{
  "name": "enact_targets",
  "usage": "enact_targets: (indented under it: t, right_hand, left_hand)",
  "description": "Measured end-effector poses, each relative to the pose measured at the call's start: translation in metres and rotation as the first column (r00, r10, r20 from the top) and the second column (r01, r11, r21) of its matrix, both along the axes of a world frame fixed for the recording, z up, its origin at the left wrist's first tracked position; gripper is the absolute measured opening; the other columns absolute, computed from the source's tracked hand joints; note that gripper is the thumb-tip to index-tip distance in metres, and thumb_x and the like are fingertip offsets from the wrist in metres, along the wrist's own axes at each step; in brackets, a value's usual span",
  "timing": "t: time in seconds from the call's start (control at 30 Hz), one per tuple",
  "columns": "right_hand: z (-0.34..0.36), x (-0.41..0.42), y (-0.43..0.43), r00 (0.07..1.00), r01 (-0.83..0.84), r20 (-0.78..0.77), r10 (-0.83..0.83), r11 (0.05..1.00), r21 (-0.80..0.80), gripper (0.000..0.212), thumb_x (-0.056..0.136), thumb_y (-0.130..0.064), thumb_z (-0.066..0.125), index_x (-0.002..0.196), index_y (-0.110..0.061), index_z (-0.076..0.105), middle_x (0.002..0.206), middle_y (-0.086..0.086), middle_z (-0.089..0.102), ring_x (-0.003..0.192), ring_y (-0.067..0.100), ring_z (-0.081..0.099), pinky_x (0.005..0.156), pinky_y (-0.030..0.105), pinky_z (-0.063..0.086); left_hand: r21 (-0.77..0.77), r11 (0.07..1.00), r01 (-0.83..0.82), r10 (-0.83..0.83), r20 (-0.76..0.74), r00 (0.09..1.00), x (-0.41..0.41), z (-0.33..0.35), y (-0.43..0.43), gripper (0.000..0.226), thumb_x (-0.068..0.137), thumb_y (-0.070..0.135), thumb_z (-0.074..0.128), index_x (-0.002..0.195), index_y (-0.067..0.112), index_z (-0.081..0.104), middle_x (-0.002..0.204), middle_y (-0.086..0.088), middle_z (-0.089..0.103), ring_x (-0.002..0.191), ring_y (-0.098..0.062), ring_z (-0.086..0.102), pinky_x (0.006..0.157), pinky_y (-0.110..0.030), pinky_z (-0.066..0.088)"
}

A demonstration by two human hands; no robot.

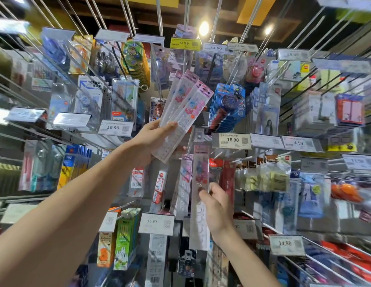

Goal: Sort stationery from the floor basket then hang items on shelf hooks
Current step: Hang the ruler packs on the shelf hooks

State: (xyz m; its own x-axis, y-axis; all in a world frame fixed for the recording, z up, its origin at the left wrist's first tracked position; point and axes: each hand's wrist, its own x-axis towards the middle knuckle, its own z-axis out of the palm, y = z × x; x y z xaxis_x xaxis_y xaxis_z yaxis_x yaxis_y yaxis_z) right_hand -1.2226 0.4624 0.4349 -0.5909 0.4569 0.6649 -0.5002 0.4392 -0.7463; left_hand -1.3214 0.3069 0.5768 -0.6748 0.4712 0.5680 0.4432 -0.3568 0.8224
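Shelf hooks (159, 17) crowded with packets and price tags (232, 139) are surrounding both hands. The left hand (153, 137) is gripping a fan of ruler packs (188, 102) by the lower end, and they are pointing up and to the right. Below, the right hand (215, 208) is pinching a single ruler pack (201, 162), which is hanging vertically.

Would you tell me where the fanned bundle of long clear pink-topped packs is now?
Centre of the head view: the left hand grips the fanned bundle of clear packs, up-left of the white 18.90 price tag.
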Motion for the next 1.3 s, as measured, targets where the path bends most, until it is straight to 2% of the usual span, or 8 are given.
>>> enact_targets:
  t: [0.13, 0.23, 0.33, 0.43, 0.63, 0.77, 0.97, 1.3]
  right_hand:
    - [0.013, 0.001, 0.000, 1.000, -0.012, -0.006, 0.012, 0.999, 0.045, 0.035, 0.101, -0.012, 0.053, 0.072, -0.017, 0.034, 0.065, -0.008, 0.034, 0.062, 0.010, 0.029, 0.062, 0.029, 0.027]
    - [0.020, 0.004, -0.003, 0.998, -0.017, -0.051, 0.021, 0.997, 0.075, 0.041, 0.102, -0.013, 0.053, 0.069, -0.018, 0.030, 0.057, -0.016, 0.032, 0.057, 0.006, 0.026, 0.057, 0.022, 0.027]
    - [0.019, 0.004, -0.006, 1.000, -0.028, 0.005, 0.028, 0.998, 0.058, 0.037, 0.102, -0.014, 0.053, 0.068, -0.014, 0.038, 0.055, -0.013, 0.041, 0.057, 0.004, 0.033, 0.057, 0.026, 0.033]
    - [0.018, -0.001, -0.005, 0.994, -0.009, 0.111, 0.005, 0.999, 0.041, 0.016, 0.096, -0.015, 0.052, 0.090, -0.004, 0.062, 0.087, 0.017, 0.066, 0.077, 0.017, 0.052, 0.073, 0.045, 0.047]
    - [0.026, -0.013, -0.006, 0.959, 0.066, 0.277, -0.060, 0.998, -0.013, 0.034, 0.082, -0.015, 0.047, 0.106, 0.007, 0.055, 0.089, 0.008, 0.057, 0.081, 0.022, 0.051, 0.073, 0.038, 0.037]
    - [0.034, -0.016, -0.007, 0.972, 0.056, 0.227, -0.052, 0.998, -0.010, 0.007, 0.091, -0.007, 0.047, 0.087, -0.005, 0.051, 0.084, 0.010, 0.050, 0.077, 0.021, 0.045, 0.070, 0.037, 0.035]
    - [0.014, 0.003, -0.017, 0.999, 0.014, -0.052, -0.007, 0.991, 0.135, 0.037, 0.099, -0.012, 0.054, 0.069, -0.015, 0.034, 0.060, -0.010, 0.032, 0.057, 0.008, 0.027, 0.054, 0.023, 0.027]
    - [0.025, 0.002, -0.013, 0.996, 0.028, 0.081, -0.030, 0.999, 0.021, 0.027, 0.098, -0.012, 0.052, 0.074, -0.013, 0.039, 0.069, 0.002, 0.036, 0.061, 0.012, 0.030, 0.062, 0.034, 0.026]
  left_hand:
    - [-0.004, 0.999, 0.035, -0.035, 0.021, 0.999, 0.000, -0.003, -0.003, 0.032, 0.101, 0.035, 0.063, 0.130, 0.022, 0.059, 0.103, -0.010, 0.073, 0.070, -0.025, 0.076, 0.047, -0.034, 0.057]
    - [0.010, 0.996, 0.087, -0.087, 0.021, 0.996, -0.003, -0.005, -0.003, 0.031, 0.101, 0.035, 0.063, 0.129, 0.023, 0.059, 0.117, -0.015, 0.072, 0.085, -0.034, 0.078, 0.063, -0.048, 0.065]
    - [0.006, 0.997, 0.076, -0.076, 0.019, 0.997, -0.006, -0.006, -0.003, 0.023, 0.101, 0.034, 0.063, 0.123, 0.024, 0.062, 0.117, -0.015, 0.073, 0.089, -0.037, 0.077, 0.056, -0.041, 0.061]
    - [-0.009, 0.998, 0.062, -0.062, -0.005, 0.998, -0.009, -0.005, -0.001, 0.020, 0.100, 0.037, 0.064, 0.117, 0.026, 0.065, 0.123, -0.017, 0.071, 0.106, -0.046, 0.071, 0.060, -0.042, 0.061]
    - [-0.017, 0.999, 0.044, -0.044, -0.014, 0.999, -0.012, -0.007, -0.001, 0.027, 0.099, 0.038, 0.065, 0.123, 0.026, 0.064, 0.124, -0.016, 0.071, 0.109, -0.045, 0.070, 0.062, -0.043, 0.062]
    - [-0.004, 0.998, 0.058, -0.059, -0.011, 0.998, -0.010, -0.009, -0.003, 0.030, 0.100, 0.036, 0.064, 0.126, 0.021, 0.063, 0.126, -0.021, 0.069, 0.108, -0.051, 0.069, 0.055, -0.044, 0.062]
    - [0.022, 0.993, 0.114, -0.113, -0.007, 0.994, -0.004, -0.009, -0.003, 0.027, 0.102, 0.032, 0.061, 0.126, 0.021, 0.060, 0.109, -0.013, 0.076, 0.085, -0.035, 0.078, 0.050, -0.036, 0.059]
    - [-0.009, 0.998, 0.057, -0.058, -0.034, 0.998, -0.016, -0.009, 0.001, 0.031, 0.100, 0.039, 0.064, 0.127, 0.023, 0.062, 0.127, -0.018, 0.070, 0.110, -0.046, 0.069, 0.048, -0.034, 0.057]
